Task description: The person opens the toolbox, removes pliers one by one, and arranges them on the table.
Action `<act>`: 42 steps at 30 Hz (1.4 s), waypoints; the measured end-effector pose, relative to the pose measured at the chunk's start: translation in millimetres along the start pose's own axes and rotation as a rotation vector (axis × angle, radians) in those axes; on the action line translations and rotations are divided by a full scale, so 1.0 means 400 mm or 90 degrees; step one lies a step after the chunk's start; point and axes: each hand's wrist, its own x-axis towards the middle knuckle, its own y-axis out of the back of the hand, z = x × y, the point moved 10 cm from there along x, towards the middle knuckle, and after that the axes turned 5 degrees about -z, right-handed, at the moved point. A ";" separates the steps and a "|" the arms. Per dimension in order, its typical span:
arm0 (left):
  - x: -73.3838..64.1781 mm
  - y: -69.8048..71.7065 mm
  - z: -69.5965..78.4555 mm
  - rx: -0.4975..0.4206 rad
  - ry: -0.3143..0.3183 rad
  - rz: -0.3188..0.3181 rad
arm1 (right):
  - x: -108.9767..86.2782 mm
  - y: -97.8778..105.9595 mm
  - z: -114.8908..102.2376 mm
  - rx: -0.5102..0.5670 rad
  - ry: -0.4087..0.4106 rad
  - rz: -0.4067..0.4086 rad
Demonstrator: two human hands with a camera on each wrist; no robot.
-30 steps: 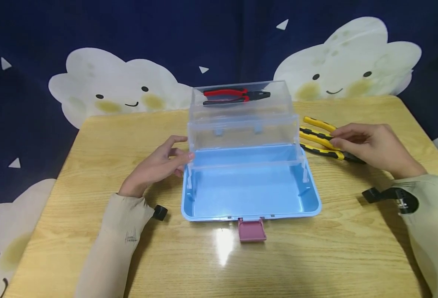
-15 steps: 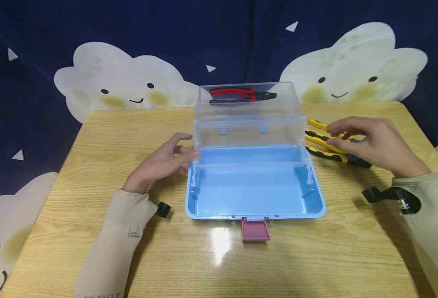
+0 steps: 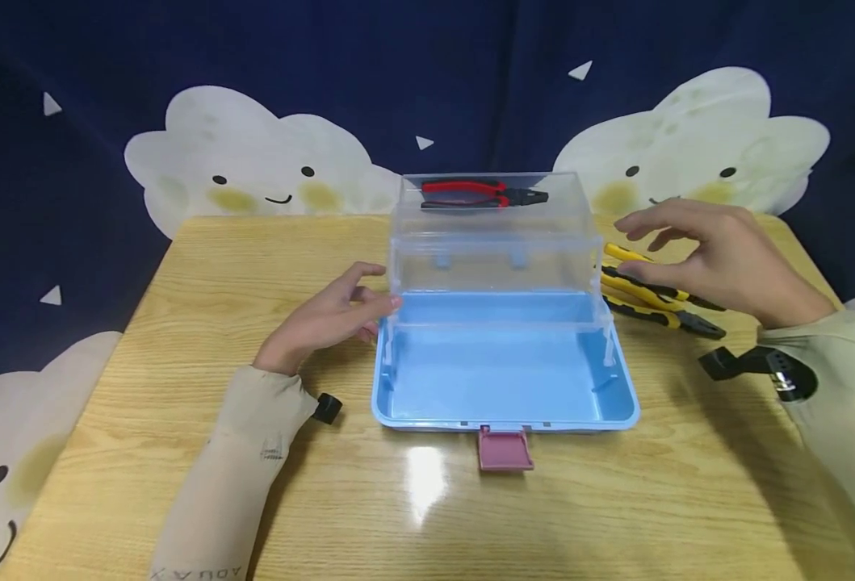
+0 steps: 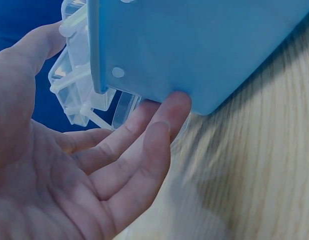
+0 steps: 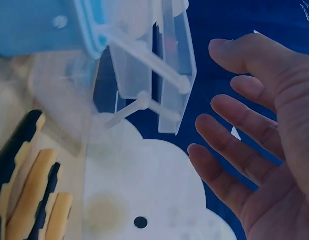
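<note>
A blue toolbox (image 3: 503, 379) stands open, its clear fold-out trays (image 3: 496, 270) raised toward the back. Red-and-black pliers (image 3: 471, 190) lie in the top tray. My left hand (image 3: 333, 315) rests at the box's left side, thumb tip on the tray edge; in the left wrist view, the fingertips (image 4: 177, 102) touch the blue corner. To the right, yellow-and-black pliers (image 3: 677, 321) lie on the table, overlapping one another. Above them hovers my right hand (image 3: 718, 254), thumb and fingers spread, holding nothing. The right wrist view shows the pliers' handles (image 5: 32, 192) and the bare palm.
A pink latch (image 3: 505, 452) hangs from the toolbox's front edge. The wooden table (image 3: 587, 508) ends at a dark blue curtain (image 3: 325, 48) with smiling clouds. A small black wrist device (image 3: 721, 363) sticks out beside the right sleeve.
My right hand has come off the yellow-and-black pliers, lifted and spread its fingers. The pliers stay on the table. My left hand keeps its place at the box; the head view has shifted slightly.
</note>
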 end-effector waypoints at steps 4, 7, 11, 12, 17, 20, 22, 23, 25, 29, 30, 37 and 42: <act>-0.002 -0.002 0.002 -0.003 0.003 -0.002 | 0.016 0.003 -0.026 0.005 0.017 -0.006; -0.003 -0.003 0.004 -0.011 0.003 -0.001 | 0.030 0.003 -0.044 -0.011 0.028 -0.014; -0.004 -0.005 0.008 -0.025 -0.002 0.000 | 0.052 0.003 -0.065 -0.036 0.035 -0.026; -0.003 -0.006 0.009 -0.030 -0.004 -0.001 | 0.058 0.003 -0.069 -0.042 0.034 -0.030; 0.001 -0.009 0.004 -0.045 -0.005 -0.008 | 0.092 -0.004 -0.090 -0.052 0.036 -0.053; 0.002 -0.010 0.004 -0.047 -0.007 -0.010 | 0.113 -0.008 -0.102 -0.050 0.039 -0.066; 0.001 -0.009 0.005 -0.049 -0.007 -0.010 | 0.127 -0.011 -0.108 -0.052 0.040 -0.074; 0.001 -0.009 0.005 -0.049 -0.008 -0.010 | 0.133 -0.012 -0.112 -0.054 0.041 -0.076; 0.001 -0.009 0.006 -0.054 -0.007 -0.011 | 0.145 -0.016 -0.116 -0.057 0.038 -0.084; 0.001 -0.008 0.007 -0.058 -0.002 -0.008 | 0.172 -0.030 -0.117 -0.052 0.029 -0.103; 0.001 -0.007 0.007 -0.057 0.000 -0.007 | 0.179 -0.032 -0.117 -0.051 0.026 -0.105; 0.001 -0.006 0.004 -0.036 0.002 -0.004 | 0.223 -0.037 -0.131 -0.040 0.033 -0.117; 0.003 -0.007 0.003 -0.054 0.003 -0.006 | 0.250 -0.041 -0.141 -0.040 0.050 -0.120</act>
